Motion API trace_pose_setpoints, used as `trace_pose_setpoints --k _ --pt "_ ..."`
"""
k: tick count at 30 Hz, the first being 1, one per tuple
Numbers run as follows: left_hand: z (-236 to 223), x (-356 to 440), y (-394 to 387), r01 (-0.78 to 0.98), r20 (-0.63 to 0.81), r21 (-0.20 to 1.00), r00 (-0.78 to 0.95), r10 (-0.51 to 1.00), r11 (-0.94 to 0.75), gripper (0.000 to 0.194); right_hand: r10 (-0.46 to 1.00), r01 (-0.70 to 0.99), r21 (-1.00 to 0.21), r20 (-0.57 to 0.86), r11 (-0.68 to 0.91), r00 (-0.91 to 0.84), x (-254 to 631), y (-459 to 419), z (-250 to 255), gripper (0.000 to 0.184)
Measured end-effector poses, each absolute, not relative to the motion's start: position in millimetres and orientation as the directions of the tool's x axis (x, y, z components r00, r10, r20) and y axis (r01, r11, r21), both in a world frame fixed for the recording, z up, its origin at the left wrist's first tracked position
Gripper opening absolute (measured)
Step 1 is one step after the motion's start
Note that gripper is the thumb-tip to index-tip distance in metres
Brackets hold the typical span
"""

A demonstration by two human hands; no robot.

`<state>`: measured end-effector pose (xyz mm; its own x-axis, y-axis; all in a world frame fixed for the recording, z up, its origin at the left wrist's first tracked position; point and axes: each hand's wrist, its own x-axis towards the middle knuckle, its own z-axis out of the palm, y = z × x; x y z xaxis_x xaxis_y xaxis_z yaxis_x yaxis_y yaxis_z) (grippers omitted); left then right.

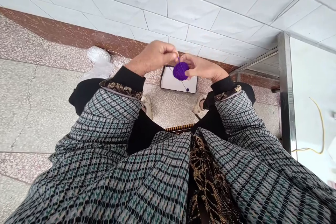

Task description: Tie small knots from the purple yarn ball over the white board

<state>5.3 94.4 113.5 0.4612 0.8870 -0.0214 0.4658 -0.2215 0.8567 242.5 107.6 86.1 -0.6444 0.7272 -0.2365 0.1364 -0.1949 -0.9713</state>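
A round ball of purple yarn point(180, 71) is held by my right hand point(201, 67), thumb in front and fingers behind it. Just left of it, my left hand point(160, 55) pinches a strand of the same yarn between thumb and fingertips. That strand runs from the pinch down onto the top of the ball. Under both hands, on the floor, lies a shallow white box point(170, 81) with dark edges. A small dark purple piece point(187, 90) sits at its near right, with a thin strand leading up toward the ball.
White yarn point(98, 55) in a clear plastic bag lies on the floor at left, by the tiled wall point(147, 0). My shoes point(147, 106) flank the box. At right stands a metal-framed table point(287, 87) with a yellow cord point(322, 126) on its white top.
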Motion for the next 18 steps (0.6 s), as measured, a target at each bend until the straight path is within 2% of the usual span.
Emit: trace_pose_setpoints --k 1,3,4,6,8,9,10,12,13,14,16,18 --pt "112.3 3.9 96.5 0.496 -0.034 0.849 0.399 0.916 -0.184 0.021 0.71 0.075 -0.976 -0.2 -0.204 -0.676 243.2 105.4 92.0 0.057" --pt "108.7 4.1 99.3 0.561 -0.069 0.813 0.359 0.931 -0.156 0.022 0.773 -0.133 -0.971 -0.074 -0.201 -0.63 243.3 103.7 105.5 0.059" --pt "106.9 5.8 99.3 0.58 -0.083 0.795 0.396 0.915 -0.178 0.022 0.831 -0.254 -0.952 -0.003 -0.173 -0.556 242.5 104.2 111.4 0.061" --pt "104.6 11.6 96.5 0.562 -0.106 0.784 0.539 0.835 -0.263 0.02 0.929 -0.398 -0.91 0.043 -0.115 -0.367 238.9 107.1 117.7 0.047" --pt "105.1 17.8 91.2 0.496 -0.117 0.801 0.679 0.725 -0.335 0.019 0.982 -0.352 -0.93 -0.039 -0.103 -0.183 234.4 110.3 115.5 0.028" --pt "106.5 19.8 88.6 0.467 -0.111 0.811 0.713 0.693 -0.351 0.019 0.984 -0.251 -0.959 -0.097 -0.132 -0.147 232.7 111.3 112.1 0.028" --pt "108.3 20.5 86.5 0.449 -0.091 0.82 0.714 0.694 -0.354 0.019 0.974 -0.111 -0.977 -0.162 -0.18 -0.155 231.9 111.4 108.0 0.033" --pt "112.4 18.2 85.5 0.434 -0.021 0.838 0.631 0.775 -0.331 0.019 0.895 0.116 -0.964 -0.266 -0.24 -0.358 232.9 109.5 101.4 0.042" --pt "113.9 15.5 86.7 0.437 0.011 0.847 0.558 0.83 -0.304 0.019 0.834 0.17 -0.954 -0.297 -0.245 -0.466 234.6 107.5 100.2 0.045" --pt "114.8 12.4 88.7 0.449 0.027 0.852 0.479 0.877 -0.271 0.019 0.772 0.168 -0.955 -0.298 -0.246 -0.561 236.7 105.2 101.0 0.048" --pt "114.0 7.2 93.8 0.504 0.007 0.841 0.351 0.936 -0.195 0.02 0.735 0.027 -0.969 -0.205 -0.246 -0.647 240.7 100.7 107.7 0.054" --pt "110.6 6.0 97.4 0.573 -0.044 0.805 0.321 0.946 -0.157 0.021 0.816 -0.207 -0.957 -0.051 -0.206 -0.576 242.3 98.0 118.0 0.059"
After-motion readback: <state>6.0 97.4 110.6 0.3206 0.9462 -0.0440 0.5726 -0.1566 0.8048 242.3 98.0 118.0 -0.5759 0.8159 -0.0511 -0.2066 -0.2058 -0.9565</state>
